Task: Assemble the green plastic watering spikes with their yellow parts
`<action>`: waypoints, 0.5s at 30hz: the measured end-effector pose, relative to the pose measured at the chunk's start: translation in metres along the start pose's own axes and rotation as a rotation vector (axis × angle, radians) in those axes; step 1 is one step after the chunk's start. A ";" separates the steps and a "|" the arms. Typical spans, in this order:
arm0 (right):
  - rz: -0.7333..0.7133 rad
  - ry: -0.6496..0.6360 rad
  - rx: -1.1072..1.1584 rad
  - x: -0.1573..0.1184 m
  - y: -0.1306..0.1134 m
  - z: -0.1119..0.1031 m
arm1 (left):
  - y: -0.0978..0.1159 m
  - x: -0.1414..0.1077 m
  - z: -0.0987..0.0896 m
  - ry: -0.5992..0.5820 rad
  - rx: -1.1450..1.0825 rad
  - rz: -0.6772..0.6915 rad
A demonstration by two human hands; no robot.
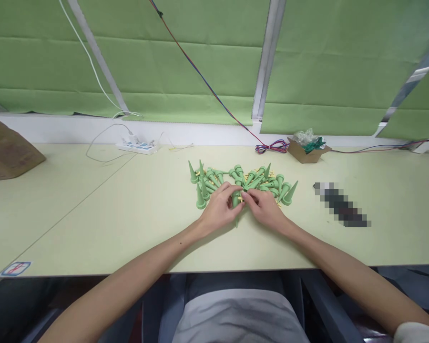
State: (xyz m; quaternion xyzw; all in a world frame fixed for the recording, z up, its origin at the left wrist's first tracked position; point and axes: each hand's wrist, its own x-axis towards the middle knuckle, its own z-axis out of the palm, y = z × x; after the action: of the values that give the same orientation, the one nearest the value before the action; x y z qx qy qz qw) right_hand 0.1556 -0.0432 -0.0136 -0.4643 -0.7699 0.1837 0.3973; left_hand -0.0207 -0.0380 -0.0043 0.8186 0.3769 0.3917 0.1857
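Closest to me is the person's grey-and-white top (239, 317), right up by the edge of the pale tbl. (128, 238). Past that, both hands meet in the mid. The L hand (219, 207) has its fingers wrapped round a green cone (235, 200), pointy end down, just above the tbl. or on it, can't tell which. The R hand (266, 207) has its fingertips bunched at the cone's top, next to a little yellow bit (240, 198); can't tell if it's pinching it. Off to the R, a dark thing (343, 207), all blurred. Just behind the hands, lots more green cones (214, 177), some standing pt. up, w/ yellow bits mixed in. Farther back: brown box (10, 150) far L, power strip (137, 146), coiled wires (271, 146), small open box (303, 155) w/ plastic, then green blinds (182, 71).
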 end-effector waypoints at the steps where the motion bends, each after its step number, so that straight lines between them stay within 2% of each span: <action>1: 0.001 0.001 -0.003 0.000 0.000 0.000 | 0.000 0.000 0.000 0.001 -0.002 0.002; 15: 0.023 -0.020 -0.061 0.001 0.001 0.000 | 0.002 0.000 0.001 -0.020 -0.026 0.008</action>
State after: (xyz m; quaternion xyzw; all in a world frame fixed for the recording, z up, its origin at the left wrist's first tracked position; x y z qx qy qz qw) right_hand 0.1556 -0.0415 -0.0140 -0.4831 -0.7737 0.1697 0.3731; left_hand -0.0196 -0.0393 -0.0041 0.8216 0.3665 0.3889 0.1985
